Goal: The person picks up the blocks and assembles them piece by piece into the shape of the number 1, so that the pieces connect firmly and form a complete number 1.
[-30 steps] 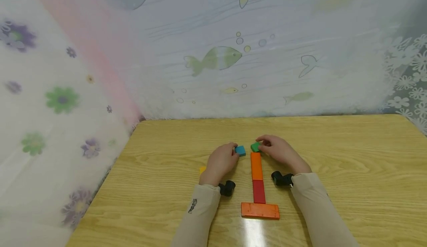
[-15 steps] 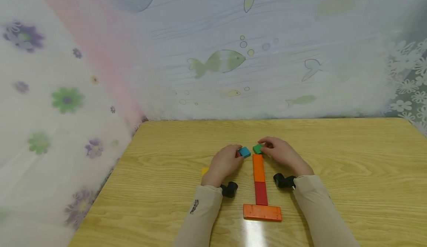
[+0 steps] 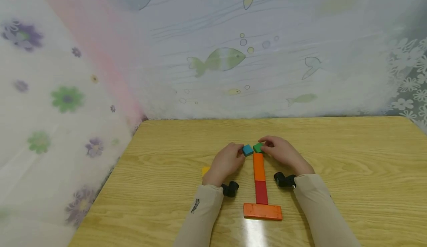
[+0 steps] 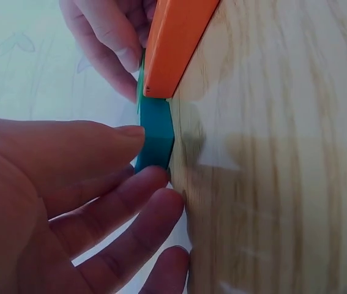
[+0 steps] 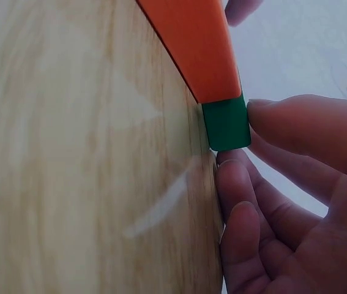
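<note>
My left hand (image 3: 227, 162) pinches a small blue block (image 3: 247, 150) between thumb and fingers; the left wrist view shows the thumb on the top of the blue block (image 4: 156, 136). Just to its right, my right hand (image 3: 281, 152) holds a small green block (image 3: 258, 147), with the thumb at its edge in the right wrist view, where the green block (image 5: 227, 124) sits past the orange block's end. Both small blocks are turned at a slant at the far end of a long orange block (image 3: 259, 167). A red block (image 3: 261, 192) continues that line toward me.
Crosswise at the near end of the red block lies another orange block (image 3: 262, 212). A yellow block (image 3: 205, 170) shows partly behind my left wrist. The wooden table (image 3: 360, 173) ends at a printed curtain (image 3: 213, 102) at the back.
My left hand has moved the blue block to the right and turned it, so it now stands close beside the green one. The right hand has stayed nearly still on the green block.
</note>
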A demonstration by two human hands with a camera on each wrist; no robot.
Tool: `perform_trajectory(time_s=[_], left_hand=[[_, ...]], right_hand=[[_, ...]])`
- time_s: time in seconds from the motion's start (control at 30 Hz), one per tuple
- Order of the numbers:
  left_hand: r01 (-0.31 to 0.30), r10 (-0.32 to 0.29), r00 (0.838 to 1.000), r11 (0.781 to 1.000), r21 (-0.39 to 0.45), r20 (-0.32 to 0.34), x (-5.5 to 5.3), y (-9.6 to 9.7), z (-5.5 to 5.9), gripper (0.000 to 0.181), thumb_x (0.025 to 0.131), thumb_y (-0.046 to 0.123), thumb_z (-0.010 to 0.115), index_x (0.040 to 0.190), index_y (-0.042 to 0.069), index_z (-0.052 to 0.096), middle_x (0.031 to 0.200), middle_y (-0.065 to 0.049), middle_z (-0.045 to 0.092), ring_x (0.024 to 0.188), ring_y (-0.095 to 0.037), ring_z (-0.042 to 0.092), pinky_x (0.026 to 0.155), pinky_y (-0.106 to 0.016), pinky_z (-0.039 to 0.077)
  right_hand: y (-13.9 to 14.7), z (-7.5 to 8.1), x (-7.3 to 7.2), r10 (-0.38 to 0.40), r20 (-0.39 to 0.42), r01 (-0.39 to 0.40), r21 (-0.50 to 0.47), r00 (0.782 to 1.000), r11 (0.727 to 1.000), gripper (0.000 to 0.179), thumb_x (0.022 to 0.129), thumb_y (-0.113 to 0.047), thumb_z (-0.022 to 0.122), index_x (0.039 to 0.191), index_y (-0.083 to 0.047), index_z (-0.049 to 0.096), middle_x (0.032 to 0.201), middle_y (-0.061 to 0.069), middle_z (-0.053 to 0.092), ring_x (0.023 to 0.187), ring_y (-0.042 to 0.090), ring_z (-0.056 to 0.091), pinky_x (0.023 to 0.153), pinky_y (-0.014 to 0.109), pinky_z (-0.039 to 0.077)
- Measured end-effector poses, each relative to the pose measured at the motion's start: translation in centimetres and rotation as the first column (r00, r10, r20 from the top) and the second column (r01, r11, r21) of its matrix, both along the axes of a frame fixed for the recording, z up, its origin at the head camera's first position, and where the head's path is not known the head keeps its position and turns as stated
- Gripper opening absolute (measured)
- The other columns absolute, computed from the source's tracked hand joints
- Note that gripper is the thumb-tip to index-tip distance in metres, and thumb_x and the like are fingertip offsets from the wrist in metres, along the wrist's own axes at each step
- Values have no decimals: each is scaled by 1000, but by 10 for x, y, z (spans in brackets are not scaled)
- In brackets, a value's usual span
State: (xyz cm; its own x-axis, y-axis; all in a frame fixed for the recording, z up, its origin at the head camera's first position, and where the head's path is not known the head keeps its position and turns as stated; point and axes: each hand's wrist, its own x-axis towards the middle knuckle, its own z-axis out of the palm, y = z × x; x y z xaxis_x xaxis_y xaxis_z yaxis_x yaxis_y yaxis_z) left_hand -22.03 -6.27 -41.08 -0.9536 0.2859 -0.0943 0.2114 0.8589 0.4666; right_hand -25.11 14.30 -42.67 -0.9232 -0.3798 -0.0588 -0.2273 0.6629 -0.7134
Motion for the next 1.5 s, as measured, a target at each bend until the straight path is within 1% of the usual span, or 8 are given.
perform_trajectory(time_s=[0.27, 0.47, 0.77, 0.93, 1.2, 1.5], left_hand=[[-1, 1, 1000, 1000, -4, -1, 0, 1, -1, 39, 93, 22, 54, 130, 13, 52, 108, -2, 58, 95, -14, 56, 86, -31, 46], [7, -7, 1000, 1000, -6, 0, 0, 2, -1, 39, 94, 22, 53, 131, 13, 51, 111, -2, 57, 98, -15, 55, 87, -31, 45], [23, -23, 1000, 1000, -9, -5, 1, 3, -1, 39, 94, 24, 53, 132, 13, 50, 116, -4, 55, 98, -16, 55, 88, -32, 45], [32, -32, 999, 999, -20, 3, 1, 4, -2, 41, 94, 25, 53, 133, 14, 49, 119, -5, 53, 102, -16, 55, 90, -33, 45], [26, -26, 1000, 1000, -16, 15, 1, 4, -3, 43, 94, 27, 54, 134, 15, 47, 127, -5, 50, 112, -18, 53, 94, -36, 43], [35, -35, 999, 999, -9, 15, 1, 4, -2, 44, 94, 27, 53, 136, 16, 46, 128, -5, 50, 113, -18, 52, 95, -36, 42]], right_hand=[[0, -2, -3, 7, -9, -7, 1, 1000, 1000, 34, 95, -21, 51, 126, -6, 53, 111, 13, 60, 99, 27, 55, 86, 45, 43], [-1, -3, -4, -1, -10, 1, 9, 1000, 1000, 35, 95, -22, 51, 126, -8, 53, 111, 13, 60, 99, 27, 55, 86, 45, 43], [0, -3, -4, 1, -17, -1, 13, 1000, 1000, 34, 94, -22, 52, 125, -8, 54, 111, 13, 60, 98, 27, 56, 85, 45, 44], [1, -1, -3, 5, -19, -5, 19, 1000, 1000, 33, 94, -22, 52, 123, -7, 55, 111, 14, 60, 98, 27, 56, 86, 46, 43], [1, 2, -2, 0, -3, 0, 14, 1000, 1000, 33, 94, -21, 52, 124, -6, 54, 110, 14, 60, 98, 27, 55, 86, 46, 43], [1, 2, -2, 1, -11, -1, 17, 1000, 1000, 32, 94, -21, 52, 123, -7, 55, 111, 15, 60, 98, 27, 55, 86, 46, 43]])
